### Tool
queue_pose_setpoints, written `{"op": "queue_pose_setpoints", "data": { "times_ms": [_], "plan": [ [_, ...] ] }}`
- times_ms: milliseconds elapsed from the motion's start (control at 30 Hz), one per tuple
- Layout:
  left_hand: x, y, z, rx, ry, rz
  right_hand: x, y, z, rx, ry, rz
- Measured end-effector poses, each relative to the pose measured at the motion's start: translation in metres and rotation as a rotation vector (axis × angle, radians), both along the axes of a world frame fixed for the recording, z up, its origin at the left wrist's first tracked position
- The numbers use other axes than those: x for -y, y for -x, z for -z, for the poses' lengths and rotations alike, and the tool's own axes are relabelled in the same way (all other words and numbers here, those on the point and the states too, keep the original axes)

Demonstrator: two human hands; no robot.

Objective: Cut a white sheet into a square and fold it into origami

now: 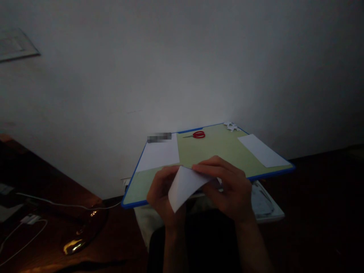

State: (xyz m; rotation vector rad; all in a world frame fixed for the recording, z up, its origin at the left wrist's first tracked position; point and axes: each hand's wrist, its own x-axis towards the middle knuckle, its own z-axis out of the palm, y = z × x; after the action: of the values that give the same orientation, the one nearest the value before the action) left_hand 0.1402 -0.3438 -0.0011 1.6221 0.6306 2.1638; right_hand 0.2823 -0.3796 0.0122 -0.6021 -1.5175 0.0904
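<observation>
A piece of white paper (pixel 186 185), bent or folded to a point at the top, is held up between both hands above the near edge of the board. My left hand (pixel 162 191) is closed on its left side, with part of the fingers behind the sheet. My right hand (pixel 226 185) pinches its upper right edge, fingers over the top and thumb below. Beyond the hands, a pair of scissors (pixel 199 134) with red handles lies on the green board (pixel 210 151), its blades pointing left.
White sheets lie on the board's left (pixel 159 157) and right (pixel 263 151). A blurred dark object (pixel 159 137) rests on the left sheet's far edge. Small paper scraps (pixel 231 126) are heaped at the far right corner. Behind stands a wall (pixel 182 68); a white cable (pixel 71 206) runs at left.
</observation>
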Motion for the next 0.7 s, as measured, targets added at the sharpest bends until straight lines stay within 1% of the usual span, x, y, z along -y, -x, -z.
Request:
{"op": "queue_pose_setpoints", "data": {
  "times_ms": [100,167,233,333,467,533,600,700],
  "plan": [
    [0.000,-0.001,-0.004,0.040,0.081,-0.102,-0.003,-0.003,0.000,-0.032,0.090,0.022],
    [0.000,-0.001,-0.007,0.022,0.152,-0.119,-0.005,-0.003,0.000,-0.067,0.125,0.039],
    [0.000,-0.001,-0.008,-0.046,0.224,-0.069,-0.007,-0.002,0.001,-0.104,0.151,0.042],
    [-0.001,0.000,-0.008,-0.121,0.318,0.046,-0.010,0.001,0.003,-0.162,0.181,0.050],
    [-0.004,0.003,-0.007,-0.095,0.383,0.141,-0.014,0.002,0.005,-0.216,0.208,0.122],
    [-0.006,0.005,-0.006,-0.093,0.423,0.167,-0.015,0.002,0.005,-0.211,0.210,0.166],
    [-0.008,0.006,-0.005,-0.093,0.448,0.162,-0.014,0.002,0.005,-0.189,0.213,0.192],
    [-0.009,0.007,-0.004,-0.098,0.440,0.152,-0.012,0.001,0.004,-0.171,0.222,0.200]
  ]
}}
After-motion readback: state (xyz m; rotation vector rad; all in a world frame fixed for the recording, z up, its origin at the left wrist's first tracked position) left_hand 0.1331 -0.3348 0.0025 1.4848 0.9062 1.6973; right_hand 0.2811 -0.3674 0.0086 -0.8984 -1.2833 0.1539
